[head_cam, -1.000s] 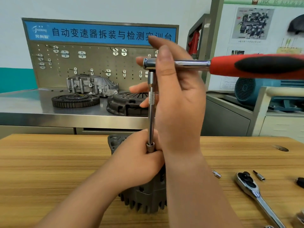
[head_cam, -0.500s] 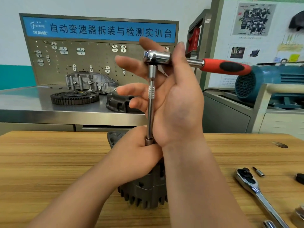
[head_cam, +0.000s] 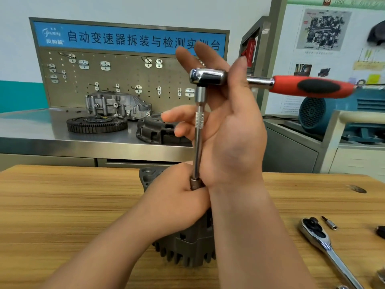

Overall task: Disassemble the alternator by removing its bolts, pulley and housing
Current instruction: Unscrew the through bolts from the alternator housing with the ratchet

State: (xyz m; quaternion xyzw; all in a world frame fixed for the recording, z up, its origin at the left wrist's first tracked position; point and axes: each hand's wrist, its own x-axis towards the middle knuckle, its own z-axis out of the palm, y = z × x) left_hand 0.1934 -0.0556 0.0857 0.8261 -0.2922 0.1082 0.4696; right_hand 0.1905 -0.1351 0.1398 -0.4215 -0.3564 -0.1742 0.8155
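A dark grey alternator (head_cam: 187,247) stands on the wooden table (head_cam: 62,205), its finned end down. My left hand (head_cam: 177,201) lies curled on top of it, fingers wrapped round the socket (head_cam: 195,183) at the foot of a long chrome extension bar (head_cam: 199,142). The bar stands upright and carries a ratchet wrench with a red and black handle (head_cam: 312,86) pointing right. My right hand (head_cam: 235,138) holds the ratchet's neck between thumb and forefinger; its other fingers spread out straight behind the bar. The bolt under the socket is hidden.
A second chrome ratchet (head_cam: 320,238) and a small bit adapter (head_cam: 331,224) lie on the table at right. Behind is a steel bench (head_cam: 41,130) with a flywheel (head_cam: 96,124), a clutch cover (head_cam: 154,130) and a pegboard. A blue motor (head_cam: 316,113) sits at right.
The ratchet handle has swung away from me, from close to the camera to further back on the right. My right fingers have spread apart. My left hand stays on the socket.
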